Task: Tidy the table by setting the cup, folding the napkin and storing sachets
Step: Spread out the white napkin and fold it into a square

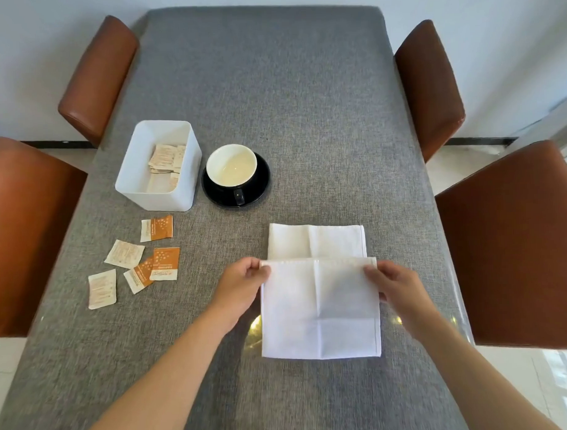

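Observation:
A white napkin (318, 297) lies on the grey table, its near half lifted and folded over toward the far half. My left hand (243, 285) pinches the raised edge's left corner and my right hand (392, 286) pinches the right corner. A cup (231, 165), white inside, stands upright on a black saucer (261, 183), handle toward me. To its left is a white box (136, 175) holding several sachets (166, 157). More orange-and-white sachets (134, 258) lie loose on the table left of my left hand.
The grey cloth-covered table (288, 102) is flanked by brown leather chairs: two on the left (29, 230) and two on the right (514, 245). The table's far half is bare cloth.

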